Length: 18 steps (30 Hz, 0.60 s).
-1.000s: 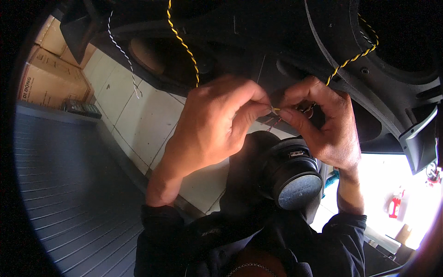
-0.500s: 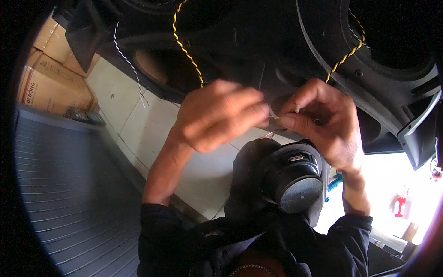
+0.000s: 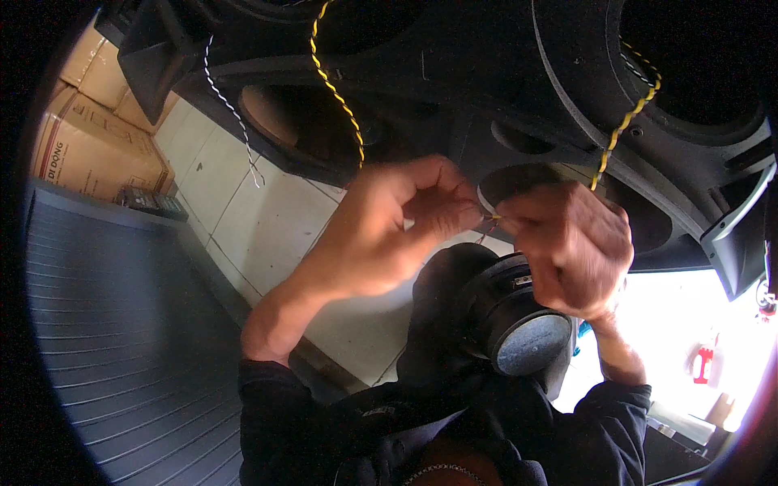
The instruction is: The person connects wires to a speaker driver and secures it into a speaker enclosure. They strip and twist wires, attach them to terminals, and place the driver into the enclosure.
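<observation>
The left hand (image 3: 405, 223) and right hand (image 3: 571, 247) nearly meet tip to tip, each pinching at a short yellow stretch between them. The yellow-and-black twisted wire (image 3: 617, 134) drops from the far right into the right hand; its end seems to be at the fingertips. Thin reddish leads (image 3: 486, 234) show just below — whether they join that end, the fingers hide.

The likeliest trouble is a slipping or breaking strand, if the fingers pull or twist too hard on so little wire. A loudspeaker (image 3: 531, 344) sits near, below the right hand, against the dark-clad lap; a tug on any lead attached to it could tip it, I judge.

Cardboard cartons (image 3: 105, 158) stand at the far left, their contents out of sight. The black panel (image 3: 454, 89) has round holes; the right-hand twisted wire comes out of one at far right. A second yellow-and-black wire (image 3: 334, 89) and a white-and-black twisted wire (image 3: 225, 101) hang at left — free of the fingertips.
</observation>
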### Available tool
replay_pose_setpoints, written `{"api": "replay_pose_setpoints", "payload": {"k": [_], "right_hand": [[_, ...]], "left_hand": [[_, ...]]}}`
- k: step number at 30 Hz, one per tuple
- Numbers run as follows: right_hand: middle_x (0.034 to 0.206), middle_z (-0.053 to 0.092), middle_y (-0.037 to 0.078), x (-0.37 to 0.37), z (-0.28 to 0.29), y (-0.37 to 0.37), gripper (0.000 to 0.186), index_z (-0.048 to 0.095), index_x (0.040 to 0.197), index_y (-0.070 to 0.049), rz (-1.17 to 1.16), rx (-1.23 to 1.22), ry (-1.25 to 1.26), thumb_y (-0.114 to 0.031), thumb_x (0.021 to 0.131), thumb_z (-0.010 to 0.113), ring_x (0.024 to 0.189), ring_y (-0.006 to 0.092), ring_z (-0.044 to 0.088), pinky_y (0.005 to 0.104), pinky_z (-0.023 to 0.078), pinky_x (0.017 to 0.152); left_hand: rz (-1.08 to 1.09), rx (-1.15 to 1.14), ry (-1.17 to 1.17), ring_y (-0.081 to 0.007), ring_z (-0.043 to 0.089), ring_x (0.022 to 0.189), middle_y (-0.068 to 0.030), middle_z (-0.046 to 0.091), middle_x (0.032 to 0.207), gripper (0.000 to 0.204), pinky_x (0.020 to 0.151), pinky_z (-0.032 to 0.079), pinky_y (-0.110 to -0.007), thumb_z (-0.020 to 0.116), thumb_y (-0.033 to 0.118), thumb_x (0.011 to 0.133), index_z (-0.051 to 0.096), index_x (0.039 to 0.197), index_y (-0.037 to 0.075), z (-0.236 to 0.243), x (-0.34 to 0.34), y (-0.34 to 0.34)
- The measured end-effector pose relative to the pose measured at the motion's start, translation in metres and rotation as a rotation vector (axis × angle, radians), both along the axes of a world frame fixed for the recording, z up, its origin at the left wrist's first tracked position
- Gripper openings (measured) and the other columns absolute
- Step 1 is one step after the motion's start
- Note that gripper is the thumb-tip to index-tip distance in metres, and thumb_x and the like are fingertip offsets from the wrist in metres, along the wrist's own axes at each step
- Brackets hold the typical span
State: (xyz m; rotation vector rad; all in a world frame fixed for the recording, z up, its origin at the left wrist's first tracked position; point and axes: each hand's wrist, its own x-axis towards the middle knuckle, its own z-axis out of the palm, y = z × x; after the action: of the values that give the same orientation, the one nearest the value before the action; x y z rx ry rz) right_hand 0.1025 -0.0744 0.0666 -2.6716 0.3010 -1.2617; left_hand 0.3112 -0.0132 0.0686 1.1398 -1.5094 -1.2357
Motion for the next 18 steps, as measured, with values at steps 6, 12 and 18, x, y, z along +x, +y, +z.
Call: {"api": "replay_pose_setpoints", "payload": {"k": [6,12,18], "right_hand": [[0.077,0.063,0.011,0.003,0.016,0.0,0.008,0.06,0.08,-0.001,0.181,1.049,-0.062,0.007,0.079,0.062,0.072,0.0231,0.066,0.0289,0.051,0.062],[0.082,0.068,0.012,0.001,0.018,-0.006,0.021,0.055,0.072,-0.006,0.09,0.398,-0.028,0.012,0.074,0.066,0.074,0.0194,0.068,0.0303,0.054,0.061],[0.078,0.067,0.011,0.002,0.008,-0.007,0.025,0.053,0.069,-0.009,0.071,-0.033,-0.073,0.013,0.066,0.066,0.069,0.02,0.067,0.0296,0.052,0.056]], "left_hand": [[0.168,-1.382,-0.738,-0.0254,0.058,0.068,-0.01,0.061,0.086,0.022,0.061,0.051,-0.034,0.065,0.003,0.078,0.061,0.099,0.005,-0.017,0.005,-0.013],[0.266,-1.233,-0.423,-0.0154,0.06,0.067,-0.0066,0.063,0.082,0.026,0.054,0.049,-0.025,0.061,0.028,0.089,0.066,0.092,0.003,-0.018,0.017,-0.028],[0.036,-0.018,0.274,-0.0055,0.052,0.055,-0.0021,0.06,0.07,0.023,0.049,0.04,-0.021,0.06,0.025,0.09,0.064,0.089,0.002,-0.014,0.008,-0.005]]}}
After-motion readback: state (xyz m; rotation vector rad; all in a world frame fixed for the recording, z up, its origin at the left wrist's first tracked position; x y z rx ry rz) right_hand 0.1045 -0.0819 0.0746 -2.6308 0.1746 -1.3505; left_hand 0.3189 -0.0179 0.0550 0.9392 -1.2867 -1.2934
